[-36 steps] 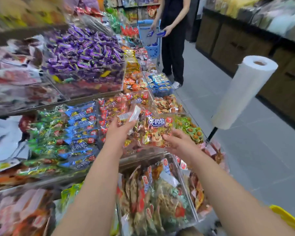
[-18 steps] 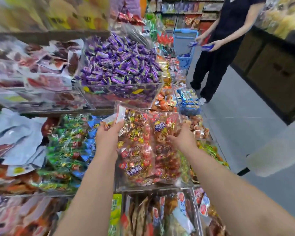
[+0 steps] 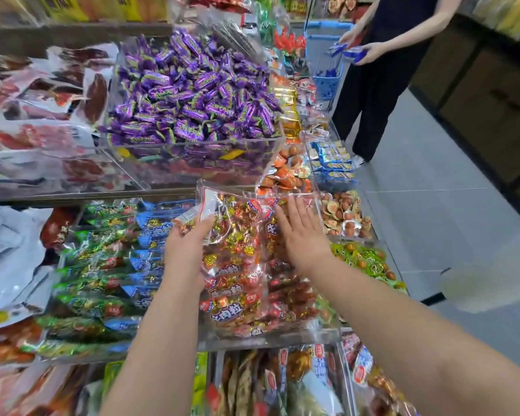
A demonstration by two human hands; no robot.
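Observation:
A clear plastic bag of red and gold wrapped snacks lies on top of the pile in a clear bin at the middle of the snack display. My left hand grips the bag's left edge near its white label. My right hand lies flat on the bag's right side with its fingers straight and spread.
A heap of purple wrapped candies fills the bin above. Green and blue snack packs sit to the left, more snack bins to the right and below. A person in dark clothes stands by a blue basket in the grey aisle.
The bag has gone from held up in both hands down onto the bin's pile. My right hand let go of it and now lies flat on it.

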